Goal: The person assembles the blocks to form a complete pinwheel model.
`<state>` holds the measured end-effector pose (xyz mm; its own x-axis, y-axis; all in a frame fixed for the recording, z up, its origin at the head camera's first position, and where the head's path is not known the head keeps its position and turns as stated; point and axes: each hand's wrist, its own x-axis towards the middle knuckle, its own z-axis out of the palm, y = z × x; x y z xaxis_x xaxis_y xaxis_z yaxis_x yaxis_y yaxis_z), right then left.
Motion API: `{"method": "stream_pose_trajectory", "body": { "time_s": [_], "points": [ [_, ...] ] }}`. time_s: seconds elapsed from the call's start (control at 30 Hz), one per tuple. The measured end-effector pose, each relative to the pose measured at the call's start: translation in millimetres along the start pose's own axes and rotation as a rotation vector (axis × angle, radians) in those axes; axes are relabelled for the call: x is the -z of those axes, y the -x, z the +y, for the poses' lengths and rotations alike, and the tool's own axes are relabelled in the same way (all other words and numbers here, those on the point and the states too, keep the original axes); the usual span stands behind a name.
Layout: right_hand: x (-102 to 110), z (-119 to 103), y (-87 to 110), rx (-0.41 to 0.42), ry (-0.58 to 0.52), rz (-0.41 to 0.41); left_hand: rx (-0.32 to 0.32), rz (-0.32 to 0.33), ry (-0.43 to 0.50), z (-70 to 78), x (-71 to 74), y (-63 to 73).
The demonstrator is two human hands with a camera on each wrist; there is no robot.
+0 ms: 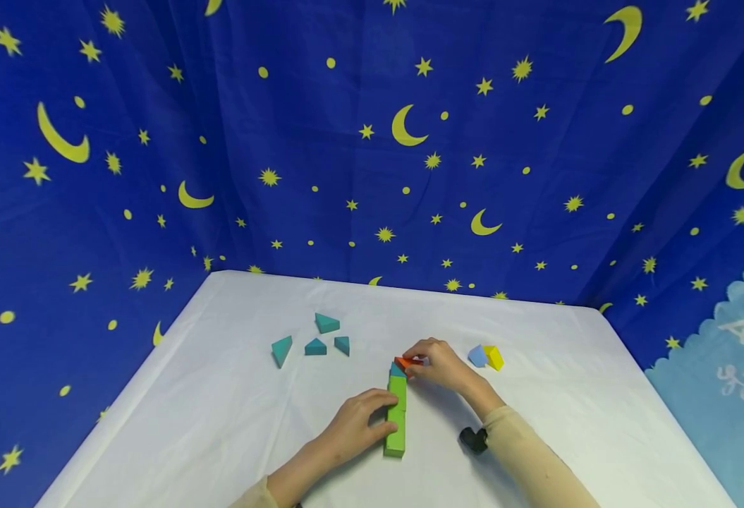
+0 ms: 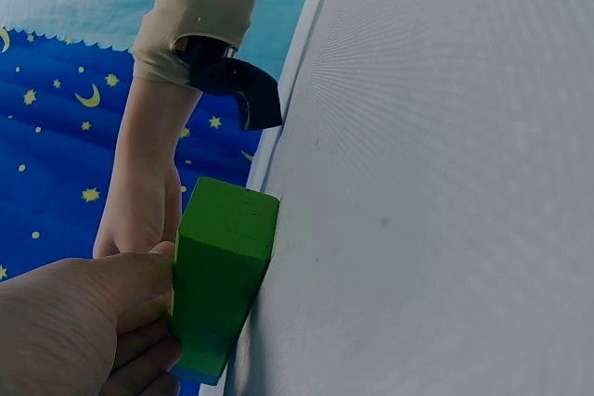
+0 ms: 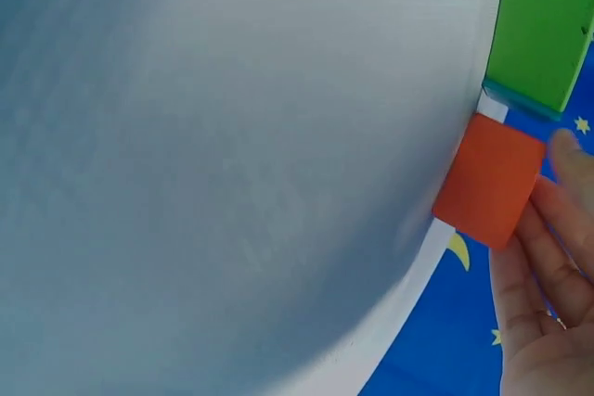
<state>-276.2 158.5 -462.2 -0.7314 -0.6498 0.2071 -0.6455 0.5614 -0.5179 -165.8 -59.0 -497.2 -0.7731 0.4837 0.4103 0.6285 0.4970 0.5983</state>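
At left on the white counter (image 1: 219,423), four teal wedges (image 1: 315,348) show in the head view alone. Next, the left hand (image 1: 355,425) has a loose grip, thumb and fingertips resting against the green blocks (image 1: 395,441); the head view shows a seam between two, the left wrist view their near end face. A blue wedge (image 1: 398,370) lies at their far end, only a sliver visible from the wrists. Just right of it, the right hand (image 1: 443,363) pinches a red block (image 1: 402,363), whose broad face shows in the right wrist view but is partly covered from the head. Farther right, only the head view has a light blue block (image 1: 477,356) beside a yellow block (image 1: 494,358); both sleeves (image 1: 530,451) are cut off at the bottom edge
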Motion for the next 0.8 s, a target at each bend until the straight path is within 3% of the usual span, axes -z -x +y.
{"method": "stream_pose_trajectory", "body": {
  "time_s": [0.17, 0.47, 0.8],
  "points": [
    [1.3, 3.4, 0.3, -0.035, -0.055, 0.028, 0.016, -0.011, 0.007, 0.5, 0.2, 0.0],
    [0.7, 6.8, 3.1, -0.138, -0.150, -0.044, 0.004, -0.006, 0.003, 1.3, -1.1, 0.0],
    [-0.8, 2.5, 4.2, -0.144, -0.199, -0.057, 0.033, -0.021, 0.015, 2.1, 0.2, -0.8]
  ]
}}
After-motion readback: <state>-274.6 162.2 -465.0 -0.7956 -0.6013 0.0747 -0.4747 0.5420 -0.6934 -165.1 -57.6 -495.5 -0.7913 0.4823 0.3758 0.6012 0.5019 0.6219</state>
